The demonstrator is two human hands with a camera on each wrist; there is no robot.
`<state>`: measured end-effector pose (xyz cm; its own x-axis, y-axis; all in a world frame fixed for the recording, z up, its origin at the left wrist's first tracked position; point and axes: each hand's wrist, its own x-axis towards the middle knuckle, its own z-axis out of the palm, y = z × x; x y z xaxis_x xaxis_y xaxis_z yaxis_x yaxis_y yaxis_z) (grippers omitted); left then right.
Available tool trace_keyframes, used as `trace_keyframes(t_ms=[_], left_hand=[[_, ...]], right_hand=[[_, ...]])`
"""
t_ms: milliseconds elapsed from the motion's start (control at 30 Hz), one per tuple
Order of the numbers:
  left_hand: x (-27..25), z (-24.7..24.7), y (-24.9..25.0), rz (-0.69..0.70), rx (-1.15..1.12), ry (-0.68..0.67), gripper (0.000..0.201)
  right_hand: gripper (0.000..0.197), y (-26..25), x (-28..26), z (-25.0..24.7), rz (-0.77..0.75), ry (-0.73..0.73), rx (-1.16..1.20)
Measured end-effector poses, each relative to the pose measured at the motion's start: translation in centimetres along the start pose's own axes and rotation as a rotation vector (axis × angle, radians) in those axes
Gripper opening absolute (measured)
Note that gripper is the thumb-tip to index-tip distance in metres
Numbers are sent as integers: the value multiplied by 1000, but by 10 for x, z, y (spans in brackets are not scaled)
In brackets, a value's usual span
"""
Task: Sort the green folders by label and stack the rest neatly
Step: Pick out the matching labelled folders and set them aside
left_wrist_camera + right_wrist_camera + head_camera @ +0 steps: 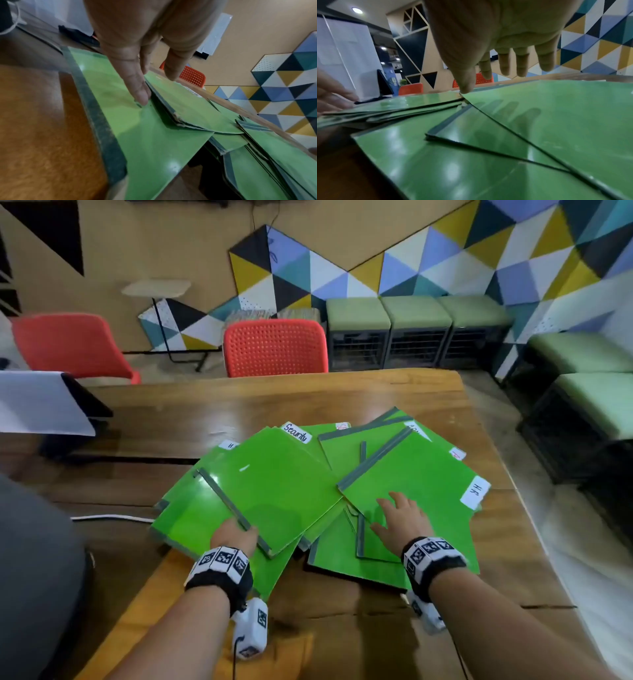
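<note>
Several green folders lie fanned over one another on the wooden table (239, 402). The top left one, labelled "Security" (274, 484), has its grey spine toward me. My left hand (239, 530) is at that spine. In the left wrist view its straight fingers (142, 94) touch the lower folder (137, 128) beside the upper folder's edge (188, 105), and the thumb hovers above. My right hand (394, 508) is spread over the folder labelled "HR" (421, 484). In the right wrist view the thumb tip (465, 89) touches that folder's edge (565, 115); the other fingers float above it.
A white cable (113, 518) runs along the table left of the pile. A dark stand with white sheets (44, 402) sits at the far left. Red chairs (275, 347) stand behind the table and green stools (416, 330) line the wall. Bare wood (342, 628) shows between my forearms.
</note>
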<state>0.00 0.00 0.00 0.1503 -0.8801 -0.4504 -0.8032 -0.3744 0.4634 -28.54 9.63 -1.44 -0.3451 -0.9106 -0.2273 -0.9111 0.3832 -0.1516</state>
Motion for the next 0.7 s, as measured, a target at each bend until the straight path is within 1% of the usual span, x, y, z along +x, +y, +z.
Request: trace_keyframes(t_ms=[67, 167, 233, 300, 367, 433, 600, 700], left_hand=[[11, 5, -3, -73, -96, -4, 46], [26, 15, -8, -117, -223, -18, 57], [35, 19, -12, -146, -280, -12, 63], [42, 22, -15, -163, -302, -8, 63], [45, 23, -16, -172, -295, -13, 58], [48, 25, -18, -175, -295, -11, 50], [52, 27, -24, -209, -448, -28, 27], [52, 25, -26, -228, -492, 28, 21]], right_hand=[[75, -1, 9, 5, 55, -45, -43], [89, -2, 25, 17, 108, -127, -74], [91, -3, 31, 25, 121, -185, -51], [87, -3, 34, 31, 84, -221, -57], [92, -7, 33, 33, 35, -251, -144], [97, -13, 31, 31, 21, -287, -204], [88, -24, 26, 26, -60, -283, -232], [81, -35, 15, 13, -128, -251, -236]])
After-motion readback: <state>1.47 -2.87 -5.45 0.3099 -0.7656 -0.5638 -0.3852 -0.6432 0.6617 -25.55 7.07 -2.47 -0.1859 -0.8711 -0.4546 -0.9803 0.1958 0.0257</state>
